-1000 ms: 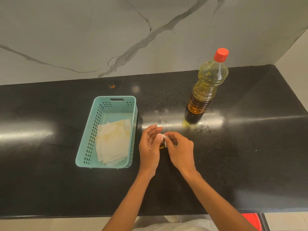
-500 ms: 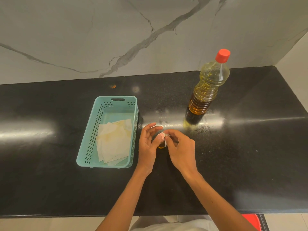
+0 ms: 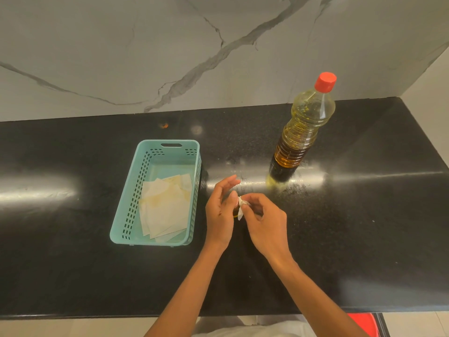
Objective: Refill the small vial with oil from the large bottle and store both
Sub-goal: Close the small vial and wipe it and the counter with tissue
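At the near edge of the black counter [image 3: 340, 239], two bare forearms reach forward from the bottom of the view. The left hand [image 3: 220, 215] and the right hand [image 3: 266, 226] meet just in front of the middle of the counter. Between them is the vial [image 3: 235, 212], mostly hidden; only a small amber part shows below the left thumb. The left hand holds the vial with thumb and lower fingers, while its upper fingers are spread open and point away. The right hand pinches a small white thing [image 3: 241, 206] at the top of the vial with thumb and forefinger; it looks like a cap or a piece of paper, but this cannot be told for sure. The other right fingers are curled loosely.

To the left of the hands, just beside them, a teal basket [image 3: 121, 224] stands on the counter. Inside it lie some pale sheets of paper [image 3: 165, 210] with yellowish stains.

Farther back and to the right, the bottle [image 3: 301, 135] stands upright, apart from the hands. It has a red cap [image 3: 325, 81], which is on, and yellow oil fills most of it. The counter around its base looks wet and shiny. Behind all is a marble wall [image 3: 121, 57] with grey veins.
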